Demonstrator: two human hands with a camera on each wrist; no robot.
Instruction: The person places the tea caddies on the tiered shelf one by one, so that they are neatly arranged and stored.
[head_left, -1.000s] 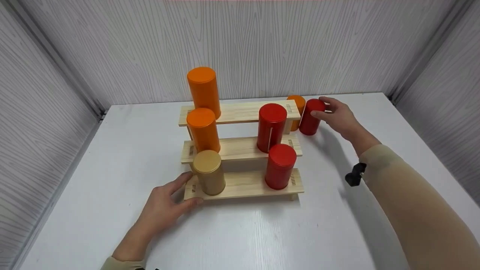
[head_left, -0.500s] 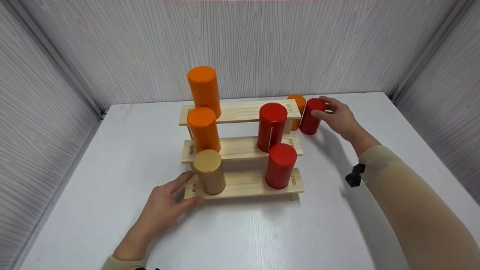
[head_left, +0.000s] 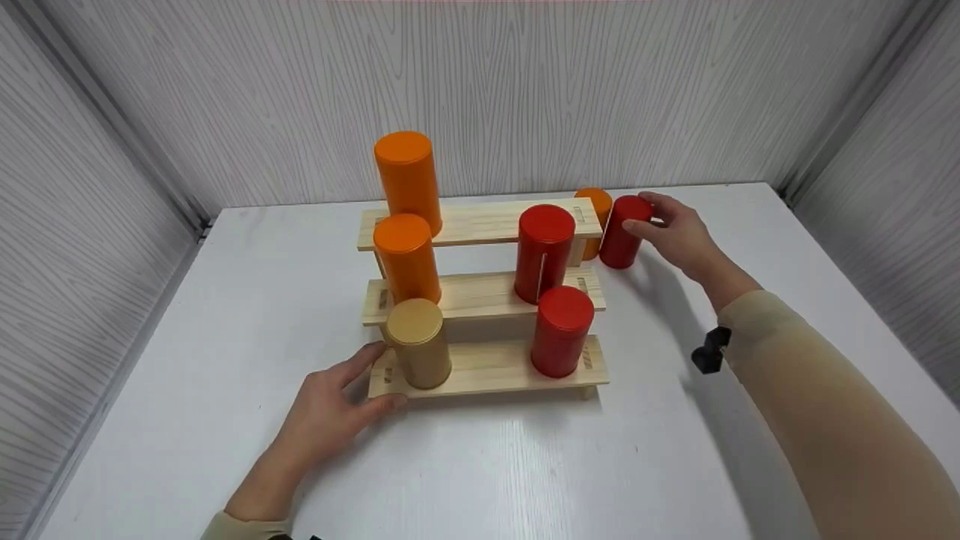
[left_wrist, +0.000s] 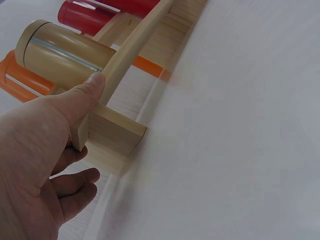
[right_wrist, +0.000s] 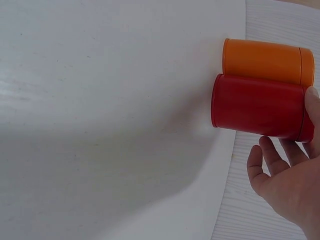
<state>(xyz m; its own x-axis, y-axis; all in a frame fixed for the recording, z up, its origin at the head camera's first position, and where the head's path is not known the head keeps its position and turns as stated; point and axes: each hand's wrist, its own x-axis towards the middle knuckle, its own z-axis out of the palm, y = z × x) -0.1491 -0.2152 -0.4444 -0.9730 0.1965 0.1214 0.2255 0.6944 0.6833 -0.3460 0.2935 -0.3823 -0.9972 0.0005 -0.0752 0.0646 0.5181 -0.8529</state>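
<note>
My left hand [head_left: 326, 416] grips the left end of a three-step wooden shelf [head_left: 491, 367], its thumb at the front edge of the lowest step. Close to that thumb stands a gold canister [head_left: 420, 345], also seen in the left wrist view. At the back right, my right hand [head_left: 681, 238] holds a red canister [right_wrist: 260, 107] near its lid, thumb on one side and fingers on the other. That canister stands upright on the table, right beside an orange canister [right_wrist: 265, 61], which the shelf's top step partly hides in the head view.
On the shelf's left side, orange canisters stand on the top step [head_left: 409, 184] and middle step [head_left: 409, 259]. To the right, red canisters occupy the middle step [head_left: 544, 251] and lowest step [head_left: 561, 334]. A white table [head_left: 480, 472] lies below; wood-grain walls [head_left: 487, 90] enclose it.
</note>
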